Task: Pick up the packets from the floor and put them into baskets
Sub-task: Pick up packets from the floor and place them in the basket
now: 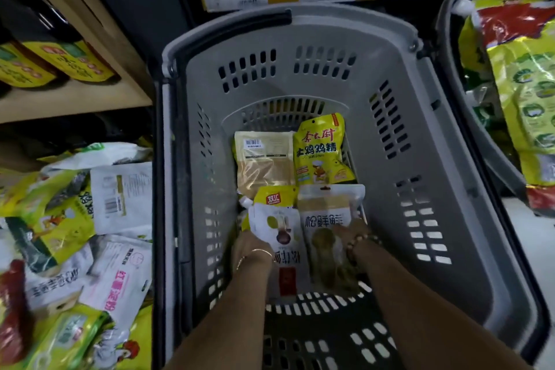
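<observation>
— Where are our hands?
— Both are in the grey basket [420, 129]. Our left hand [250, 249] reaches under a white packet [282, 228], fingers hidden. Our right hand [350, 234] lies on a second packet [324, 213], its grip too blurred to tell.
— And the other packets [75, 219]?
— Heaped left of the basket.

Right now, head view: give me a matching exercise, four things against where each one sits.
Things
1. yellow packet
2. tan packet with barcode
3. packet pile
4. second basket

Places
A. at the right edge of the view, holding packets
B. in the grey basket, far end, left side
C. on the floor, left of the grey basket
D. in the grey basket, far end, right side

Pairs: 1-D, 2-B, 3-C, 4-A
</observation>
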A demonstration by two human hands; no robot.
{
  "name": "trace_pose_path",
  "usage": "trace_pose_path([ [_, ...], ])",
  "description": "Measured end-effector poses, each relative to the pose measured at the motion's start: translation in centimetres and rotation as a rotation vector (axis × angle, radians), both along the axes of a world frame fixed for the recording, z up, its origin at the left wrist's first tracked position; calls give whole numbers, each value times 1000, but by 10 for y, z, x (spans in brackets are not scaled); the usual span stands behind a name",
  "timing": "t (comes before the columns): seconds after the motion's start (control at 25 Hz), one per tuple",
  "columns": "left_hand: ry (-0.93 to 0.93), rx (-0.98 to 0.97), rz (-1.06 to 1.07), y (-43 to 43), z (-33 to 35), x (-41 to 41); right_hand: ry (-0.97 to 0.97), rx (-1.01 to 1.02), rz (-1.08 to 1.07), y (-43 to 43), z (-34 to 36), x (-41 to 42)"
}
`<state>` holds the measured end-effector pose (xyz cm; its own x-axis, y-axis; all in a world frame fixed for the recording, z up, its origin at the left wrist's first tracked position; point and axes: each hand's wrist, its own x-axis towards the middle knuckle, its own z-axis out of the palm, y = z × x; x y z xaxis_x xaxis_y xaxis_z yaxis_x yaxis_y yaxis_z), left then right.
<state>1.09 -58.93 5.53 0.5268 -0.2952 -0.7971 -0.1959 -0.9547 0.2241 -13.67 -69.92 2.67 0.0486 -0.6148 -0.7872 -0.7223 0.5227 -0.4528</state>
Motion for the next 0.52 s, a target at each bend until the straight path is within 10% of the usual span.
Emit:
trace_pose_path([
  [0.24, -73, -18, 84, 12, -31, -10, 319, -293, 122, -2, -10, 0],
  [0.36, -359, -183, -400, 16, -36, -18, 422, -682, 578, 8, -4, -5],
  [0.52, -275, -80, -814, 18, -50, -28, 328, -396, 996, 19, -25, -11],
])
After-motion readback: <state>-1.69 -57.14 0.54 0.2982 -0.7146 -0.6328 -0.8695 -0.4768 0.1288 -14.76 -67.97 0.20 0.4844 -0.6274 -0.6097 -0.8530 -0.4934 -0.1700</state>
